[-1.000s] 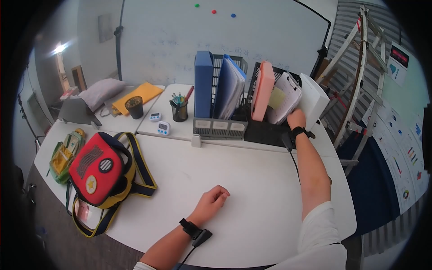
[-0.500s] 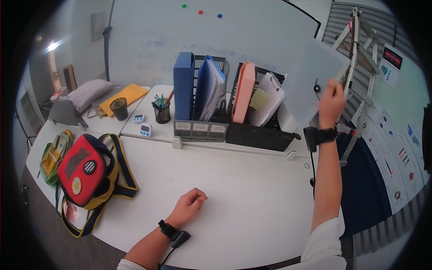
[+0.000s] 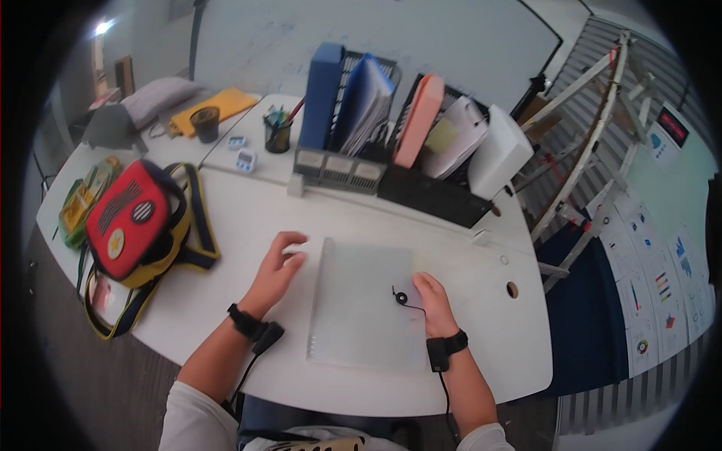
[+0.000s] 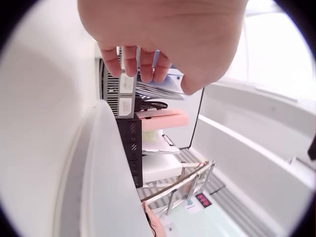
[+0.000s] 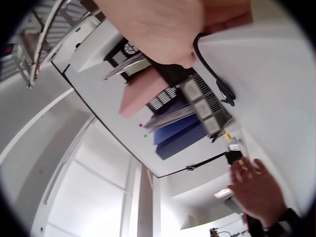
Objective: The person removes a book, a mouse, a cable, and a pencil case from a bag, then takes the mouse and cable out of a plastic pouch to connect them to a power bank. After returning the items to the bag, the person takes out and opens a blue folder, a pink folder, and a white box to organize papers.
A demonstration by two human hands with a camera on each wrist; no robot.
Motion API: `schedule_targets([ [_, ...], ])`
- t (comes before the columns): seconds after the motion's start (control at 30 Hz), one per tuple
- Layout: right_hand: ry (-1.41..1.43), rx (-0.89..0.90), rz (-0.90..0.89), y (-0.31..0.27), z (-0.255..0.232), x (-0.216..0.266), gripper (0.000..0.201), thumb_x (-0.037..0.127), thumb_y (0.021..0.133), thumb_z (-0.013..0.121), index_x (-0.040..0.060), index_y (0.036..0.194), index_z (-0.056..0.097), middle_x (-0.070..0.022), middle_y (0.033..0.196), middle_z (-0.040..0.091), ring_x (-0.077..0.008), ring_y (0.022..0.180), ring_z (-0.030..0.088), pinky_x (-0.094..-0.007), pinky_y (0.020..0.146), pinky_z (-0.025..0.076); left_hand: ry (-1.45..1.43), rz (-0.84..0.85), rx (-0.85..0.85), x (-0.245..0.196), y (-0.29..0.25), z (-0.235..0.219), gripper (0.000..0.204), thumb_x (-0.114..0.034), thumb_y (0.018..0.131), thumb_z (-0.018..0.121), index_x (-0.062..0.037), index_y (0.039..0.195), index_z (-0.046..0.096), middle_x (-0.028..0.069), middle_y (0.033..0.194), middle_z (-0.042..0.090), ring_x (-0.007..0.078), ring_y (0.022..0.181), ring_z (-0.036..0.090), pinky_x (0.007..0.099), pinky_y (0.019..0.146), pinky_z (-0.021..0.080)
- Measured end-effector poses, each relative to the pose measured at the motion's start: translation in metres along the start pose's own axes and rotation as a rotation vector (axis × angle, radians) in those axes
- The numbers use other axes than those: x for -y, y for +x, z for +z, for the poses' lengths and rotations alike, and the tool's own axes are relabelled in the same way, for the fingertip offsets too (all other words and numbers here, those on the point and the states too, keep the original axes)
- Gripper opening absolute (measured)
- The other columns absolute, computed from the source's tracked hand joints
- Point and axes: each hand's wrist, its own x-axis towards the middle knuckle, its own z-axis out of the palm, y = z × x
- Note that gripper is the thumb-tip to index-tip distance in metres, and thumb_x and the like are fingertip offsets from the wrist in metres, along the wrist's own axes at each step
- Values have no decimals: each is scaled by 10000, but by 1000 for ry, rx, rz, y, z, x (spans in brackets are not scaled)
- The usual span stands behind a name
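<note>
A translucent document folder (image 3: 365, 308) with a black button-and-string closure (image 3: 401, 298) is over the white table (image 3: 248, 210) in front of me. My right hand (image 3: 438, 304) grips its right edge, thumb on top; in the right wrist view the fingers go behind the folder (image 5: 266, 64). Just off the folder's left edge, my left hand (image 3: 274, 274) is held with its fingers loosely bent and nothing in them. The left wrist view shows that hand (image 4: 163, 39) from the palm side, fingertips apart from the folder (image 4: 111, 173).
Grey and black file holders (image 3: 338, 171) stand at the back with a blue file box (image 3: 323, 98), a pink one (image 3: 420, 120), a clipboard (image 3: 455, 143) and a white box (image 3: 500, 154). A red backpack (image 3: 128, 222) lies at left. A pen cup (image 3: 277, 135) and small timers (image 3: 245, 160) stand behind.
My right hand has brought the folder from the file holders at the back right down to the front of the table. My left hand has uncurled and moved up beside the folder.
</note>
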Motion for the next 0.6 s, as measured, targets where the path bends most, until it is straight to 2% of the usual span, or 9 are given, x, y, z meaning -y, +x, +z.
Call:
schedule_targets([
  [0.03, -181, 53, -44, 8, -2, -21, 225, 266, 1074, 658, 46, 1089, 703, 38, 996, 655, -65, 878, 579, -266, 806, 486, 213, 138, 79, -5, -4, 1, 392, -219, 1006, 685, -108, 1364, 569, 71, 1385, 586, 223, 1385, 507, 432, 1156, 413],
  [0.07, -366, 108, -93, 11, -2, -33, 232, 265, 1070, 661, 36, 1080, 696, 27, 963, 645, -63, 829, 573, -271, 761, 489, 212, 111, 71, -10, -11, 5, 392, -219, 1006, 685, -108, 1364, 569, 71, 1385, 586, 223, 1385, 507, 432, 1156, 413],
  [0.1, -617, 58, -245, 13, 3, -35, 232, 253, 1028, 701, 32, 1101, 699, -20, 900, 623, -111, 736, 584, -311, 715, 507, 470, 210, 262, -16, -14, 11, 455, -234, 957, 727, -117, 1371, 580, 82, 1441, 567, 261, 1433, 471, 476, 1207, 355],
  [0.13, -629, 60, -226, 6, 16, -24, 232, 253, 1028, 701, 32, 1101, 699, -20, 900, 623, -111, 736, 584, -311, 715, 507, 719, 314, 461, -17, -18, 15, 518, -249, 908, 770, -127, 1379, 591, 93, 1498, 549, 298, 1481, 434, 521, 1258, 297],
  [0.23, -1040, -29, -367, -21, 58, 15, 239, 237, 958, 766, 46, 1094, 719, -64, 887, 614, -204, 786, 630, -346, 757, 530, 886, 304, 441, -3, -30, 22, 557, -307, 872, 805, -136, 1366, 611, 110, 1535, 524, 330, 1504, 398, 570, 1295, 210],
  [0.3, -1260, 183, -606, -27, 71, 15, 199, 184, 919, 779, 50, 1058, 729, -77, 937, 641, -297, 895, 650, -390, 807, 547, 867, 299, 435, 3, -32, 21, 552, -316, 871, 808, -136, 1357, 619, 106, 1529, 528, 322, 1505, 398, 575, 1298, 207],
  [0.43, -1406, 293, -431, -39, 94, 13, 149, 155, 912, 768, 46, 1005, 725, -80, 954, 651, -309, 980, 645, -410, 848, 549, 908, 310, 431, 8, -31, 22, 535, -336, 868, 815, -136, 1330, 636, 96, 1512, 541, 304, 1504, 404, 574, 1298, 213],
  [0.53, -1441, 285, -511, -51, 94, 9, 122, 126, 916, 749, 32, 986, 711, -88, 953, 660, -320, 949, 655, -430, 842, 550, 942, 309, 430, 11, -32, 24, 531, -347, 867, 819, -140, 1321, 637, 92, 1504, 546, 291, 1499, 411, 571, 1295, 221],
  [0.6, -1270, 362, -290, -59, 85, 19, 111, 96, 941, 710, 6, 1004, 698, -103, 956, 684, -302, 900, 686, -415, 809, 555, 934, 312, 428, 12, -32, 24, 530, -353, 865, 822, -143, 1316, 638, 90, 1500, 548, 288, 1494, 416, 568, 1294, 224],
])
